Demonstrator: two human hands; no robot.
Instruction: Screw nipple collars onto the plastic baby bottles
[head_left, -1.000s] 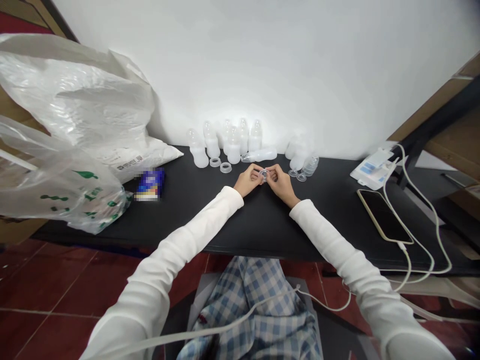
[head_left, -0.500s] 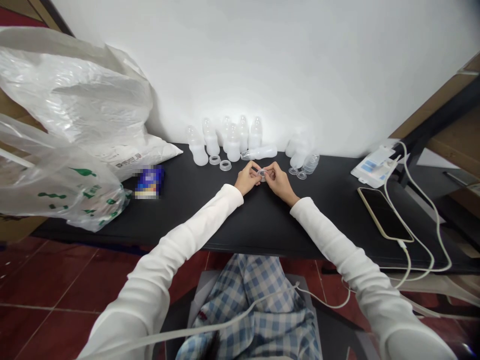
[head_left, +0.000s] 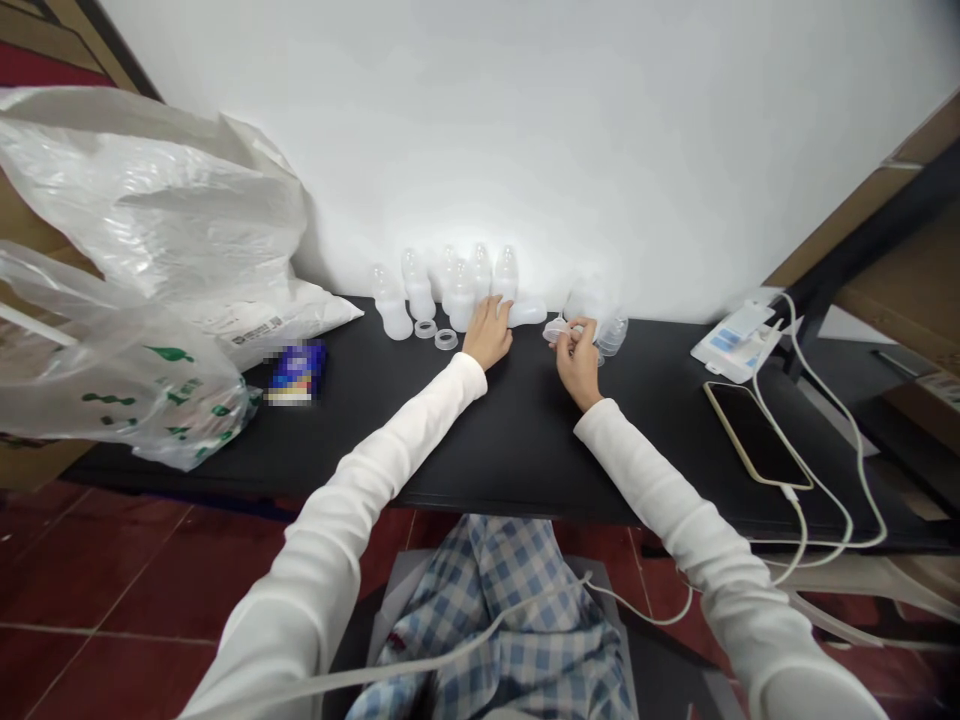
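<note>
Six milky bottles (head_left: 460, 295) with clear domed tops are standing in a cluster along the back of a black table (head_left: 352, 430), close to the white wall (head_left: 525, 130). A seventh bottle (head_left: 529, 313) is lying on its side just right of them, its left end hiding behind the fingers of the left hand (head_left: 489, 335). That hand is resting half-curled at the bottle; whether it is gripping or only touching it, I cannot tell. To its right, the right hand (head_left: 577, 360) is pinching a clear rimmed part (head_left: 554, 330) between thumb and fingertips, just in front of some pale pieces (head_left: 586, 300) that are blending into the wall. A clear ribbed stack (head_left: 613, 336) is lying just right of that hand. Two pale rings (head_left: 446, 340) are sitting near each other in front of the bottles. Farther left, a partly pixelated blue packet (head_left: 296, 372) is lying beside a white plastic bag (head_left: 202, 230) and a green-printed bag (head_left: 150, 400). Toward the right end, a phone (head_left: 757, 435) is lying screen up, a white cable (head_left: 799, 520) is running from its lower end, and a white case (head_left: 731, 345) is resting behind it
</note>
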